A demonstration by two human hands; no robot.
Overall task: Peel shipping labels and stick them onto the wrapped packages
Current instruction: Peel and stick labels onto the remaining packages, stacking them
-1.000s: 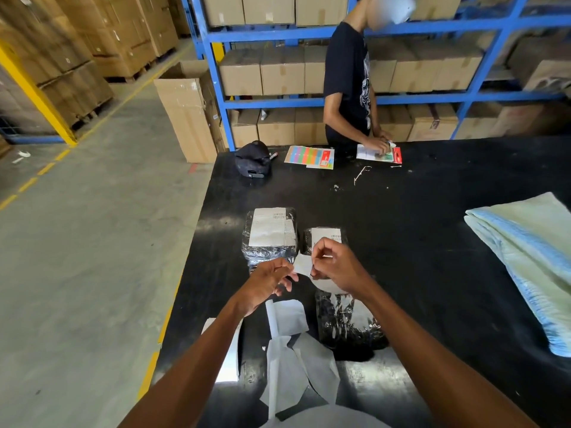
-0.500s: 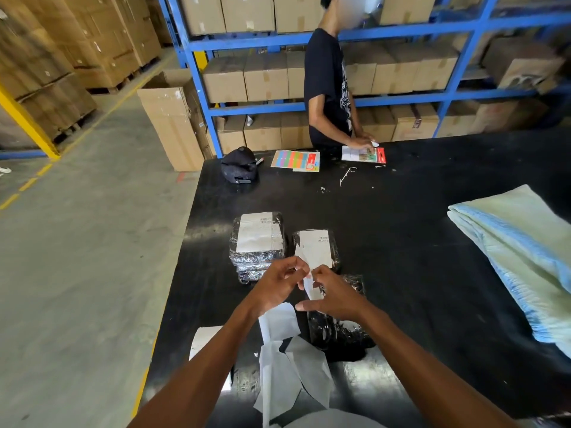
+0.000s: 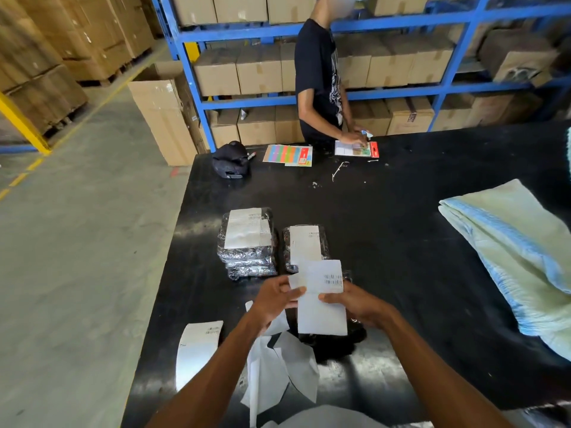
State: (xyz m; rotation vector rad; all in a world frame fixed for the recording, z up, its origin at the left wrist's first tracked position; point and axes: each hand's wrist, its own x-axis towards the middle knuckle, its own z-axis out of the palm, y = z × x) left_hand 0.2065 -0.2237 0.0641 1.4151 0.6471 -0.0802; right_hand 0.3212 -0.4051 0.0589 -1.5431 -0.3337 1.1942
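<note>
Near the bench's (image 3: 401,236) front edge, the left hand (image 3: 273,299) and right hand (image 3: 355,301) pinch a shipping label (image 3: 321,291) between them, fingers closed on its sides. Beyond it lie a labelled package (image 3: 304,245) and a taller stack of packages (image 3: 247,242).

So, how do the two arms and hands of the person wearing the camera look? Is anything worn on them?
Both forearms are bare up to the bottom edge of the picture: no sleeves show. The left hand and the right hand have no gloves, and I see no watch, ring or bracelet on the parts that show. The upper arms are out of view.
</note>
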